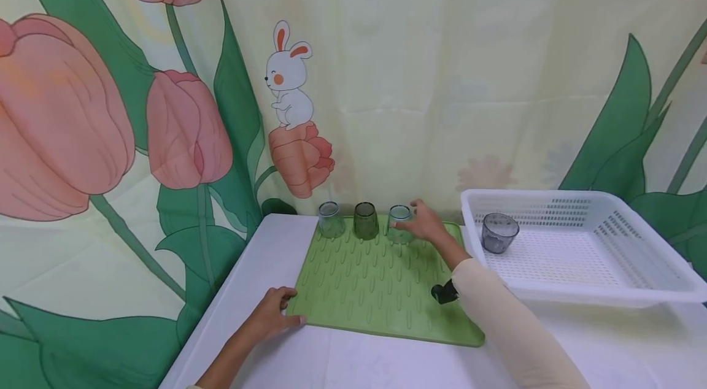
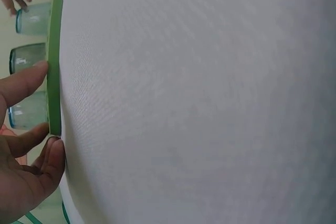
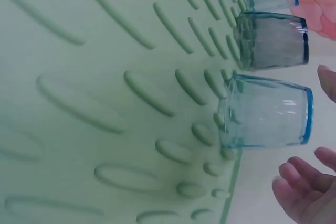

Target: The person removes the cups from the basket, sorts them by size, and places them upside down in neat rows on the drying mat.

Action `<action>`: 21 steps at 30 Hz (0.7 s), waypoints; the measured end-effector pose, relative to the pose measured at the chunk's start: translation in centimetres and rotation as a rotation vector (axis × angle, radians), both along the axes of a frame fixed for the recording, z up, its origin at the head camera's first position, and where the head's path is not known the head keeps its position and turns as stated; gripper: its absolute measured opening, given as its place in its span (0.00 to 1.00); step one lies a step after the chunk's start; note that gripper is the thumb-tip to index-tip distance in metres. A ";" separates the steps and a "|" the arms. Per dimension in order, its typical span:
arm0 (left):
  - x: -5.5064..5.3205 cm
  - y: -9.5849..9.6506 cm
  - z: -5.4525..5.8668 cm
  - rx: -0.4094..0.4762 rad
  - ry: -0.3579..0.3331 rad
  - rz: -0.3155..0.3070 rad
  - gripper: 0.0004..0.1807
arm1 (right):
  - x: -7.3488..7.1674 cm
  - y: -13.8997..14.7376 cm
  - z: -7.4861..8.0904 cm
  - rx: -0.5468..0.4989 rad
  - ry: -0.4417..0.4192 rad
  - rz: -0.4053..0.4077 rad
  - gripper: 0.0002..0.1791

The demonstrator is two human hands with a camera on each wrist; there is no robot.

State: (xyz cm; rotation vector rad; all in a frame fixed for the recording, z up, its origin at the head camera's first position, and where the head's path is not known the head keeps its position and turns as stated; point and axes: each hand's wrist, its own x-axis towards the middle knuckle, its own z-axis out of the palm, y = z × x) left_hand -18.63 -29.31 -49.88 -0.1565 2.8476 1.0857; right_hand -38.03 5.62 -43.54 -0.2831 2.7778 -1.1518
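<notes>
Three glasses stand in a row along the far edge of a green ridged mat (image 1: pixel 381 291), narrower ends up: a clear bluish glass (image 1: pixel 331 221), a dark grey glass (image 1: pixel 366 221) and a light blue-rimmed glass (image 1: pixel 400 234). My right hand (image 1: pixel 425 223) is at this last glass, its fingers spread. The right wrist view shows a gap between the fingertips (image 3: pixel 286 174) and the blue-rimmed glass (image 3: pixel 270 111). At the mat's near left corner rests my left hand (image 1: pixel 273 314), thumb on the front edge, index finger on the left edge, the remaining fingers bent beside the corner.
A white perforated basket (image 1: pixel 552 297) stands right of the mat, with a grey glass (image 1: pixel 499 232) tilted in its left part. White cloth (image 1: pixel 353 364) covers the table. Behind it hangs a curtain (image 1: pixel 397 70) printed with tulips and a rabbit. A black wrist device (image 1: pixel 444 292) sits under the right forearm.
</notes>
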 end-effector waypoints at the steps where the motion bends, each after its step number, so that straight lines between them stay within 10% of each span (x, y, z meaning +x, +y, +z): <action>1: 0.0 0.0 0.0 -0.001 -0.002 0.000 0.36 | 0.2 0.2 0.1 -0.002 -0.001 0.002 0.48; 21: -0.3 0.0 0.2 -0.003 -0.036 -0.010 0.38 | 4.1 4.9 4.2 -0.154 0.082 0.048 0.43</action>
